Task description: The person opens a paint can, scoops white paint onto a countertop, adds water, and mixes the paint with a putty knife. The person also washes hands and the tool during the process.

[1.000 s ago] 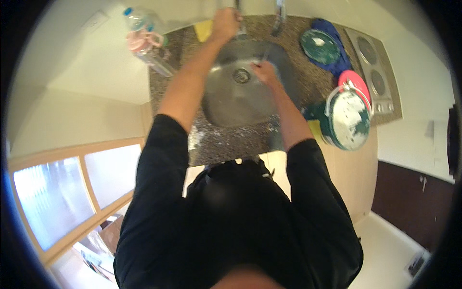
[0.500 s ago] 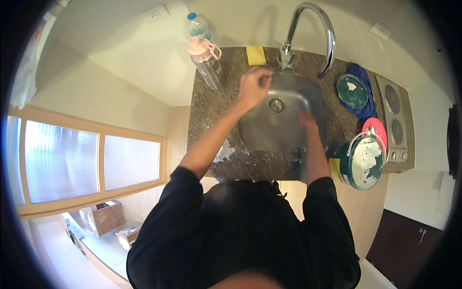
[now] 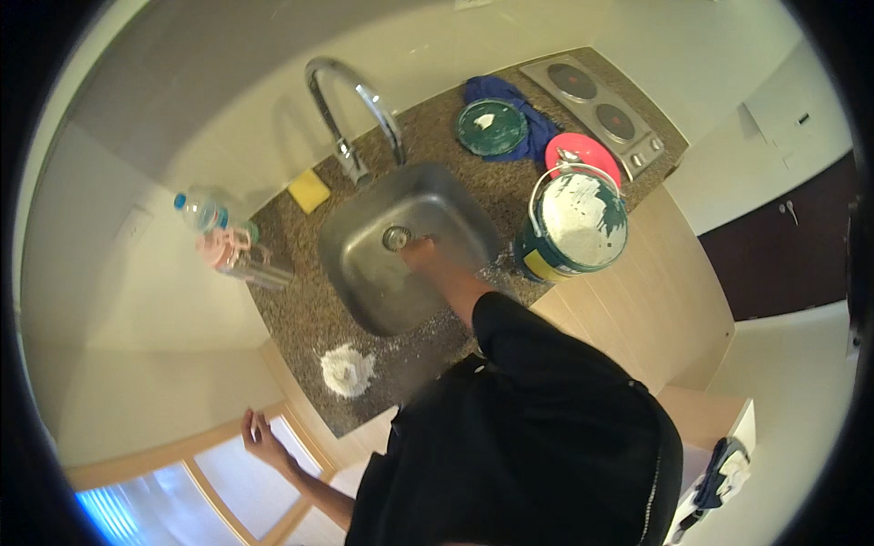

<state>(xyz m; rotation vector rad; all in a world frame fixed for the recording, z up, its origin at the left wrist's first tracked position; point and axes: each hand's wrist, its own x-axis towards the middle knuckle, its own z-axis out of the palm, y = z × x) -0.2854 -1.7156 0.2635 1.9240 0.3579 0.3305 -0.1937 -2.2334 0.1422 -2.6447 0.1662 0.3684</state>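
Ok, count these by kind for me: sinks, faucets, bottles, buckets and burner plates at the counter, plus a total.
Sink: 1
Faucet: 1
Bottles: 2 (clear bottle with blue cap, steel bottle with pink lid)
Green bucket: 1
Burner plates: 2 (rear, front)
Total: 7

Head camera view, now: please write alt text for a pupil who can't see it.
A person's right hand is over a steel sink, near the drain, while the left hand is out past the left edge of the counter. Behind the sink are a tall tap and a yellow sponge; a green bucket with a white-smeared top sits to its right.
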